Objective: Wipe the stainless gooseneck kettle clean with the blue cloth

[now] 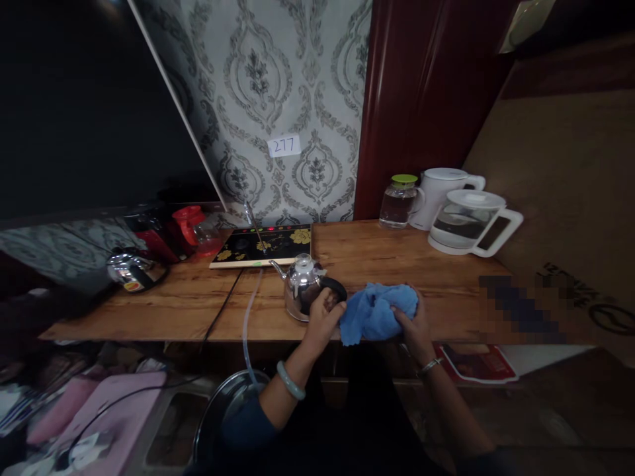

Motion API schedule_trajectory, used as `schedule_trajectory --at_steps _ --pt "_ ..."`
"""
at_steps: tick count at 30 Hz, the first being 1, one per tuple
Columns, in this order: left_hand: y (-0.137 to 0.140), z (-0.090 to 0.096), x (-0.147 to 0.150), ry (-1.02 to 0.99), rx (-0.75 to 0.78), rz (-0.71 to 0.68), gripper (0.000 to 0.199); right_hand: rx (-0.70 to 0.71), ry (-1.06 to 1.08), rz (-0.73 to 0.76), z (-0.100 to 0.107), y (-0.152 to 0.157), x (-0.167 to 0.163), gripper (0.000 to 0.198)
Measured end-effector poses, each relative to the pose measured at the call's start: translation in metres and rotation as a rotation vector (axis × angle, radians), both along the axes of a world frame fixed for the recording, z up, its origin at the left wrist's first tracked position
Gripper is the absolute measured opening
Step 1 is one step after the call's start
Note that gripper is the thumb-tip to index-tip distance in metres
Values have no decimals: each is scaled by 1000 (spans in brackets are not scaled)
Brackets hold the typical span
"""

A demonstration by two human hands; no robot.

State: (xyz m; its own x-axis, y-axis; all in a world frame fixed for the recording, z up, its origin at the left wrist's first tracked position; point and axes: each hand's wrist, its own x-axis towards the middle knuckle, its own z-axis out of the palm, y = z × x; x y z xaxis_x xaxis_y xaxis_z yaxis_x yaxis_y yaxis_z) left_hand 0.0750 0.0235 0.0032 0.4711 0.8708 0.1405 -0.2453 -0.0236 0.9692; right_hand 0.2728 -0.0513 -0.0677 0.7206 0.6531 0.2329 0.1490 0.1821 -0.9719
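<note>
A shiny metal kettle (pixel 299 291) with a glass lid knob stands on the wooden counter (pixel 391 261), its spout pointing left. Its black curved handle is on the right side, and my left hand (pixel 325 316) is closed around that handle. Just right of the kettle, my right hand (pixel 414 324) grips a bunched blue cloth (pixel 374 312), with the thumb on top of it. The cloth's left edge reaches close to my left hand; whether they touch I cannot tell.
Behind the kettle is a black flowered hob panel (pixel 282 242) with a thin metal spout. A green-lidded jug (pixel 398 203), a white kettle (pixel 434 192) and a glass kettle (pixel 459 228) stand back right. Leftward are a second metal kettle (pixel 131 268) and a red-topped pot (pixel 198 231).
</note>
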Motion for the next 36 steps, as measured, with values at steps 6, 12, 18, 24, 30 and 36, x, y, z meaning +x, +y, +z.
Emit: schedule_trajectory --at_steps 6,12,18,24,30,36 --pt "-14 8 -40 78 -28 11 39 -13 49 3 -1 2 0 86" --pt "-17 12 -71 167 3 119 40 56 -101 24 39 3 -21 89" --pt "-17 6 -79 124 17 245 42 181 -593 208 98 22 -72 91" --pt "-22 10 -77 115 38 284 41 105 -882 371 88 54 -122 64" --pt "-24 9 -78 152 6 251 46 121 -853 332 53 64 -101 65" --pt "-26 10 -76 186 75 281 50 28 -801 341 15 58 -75 59"
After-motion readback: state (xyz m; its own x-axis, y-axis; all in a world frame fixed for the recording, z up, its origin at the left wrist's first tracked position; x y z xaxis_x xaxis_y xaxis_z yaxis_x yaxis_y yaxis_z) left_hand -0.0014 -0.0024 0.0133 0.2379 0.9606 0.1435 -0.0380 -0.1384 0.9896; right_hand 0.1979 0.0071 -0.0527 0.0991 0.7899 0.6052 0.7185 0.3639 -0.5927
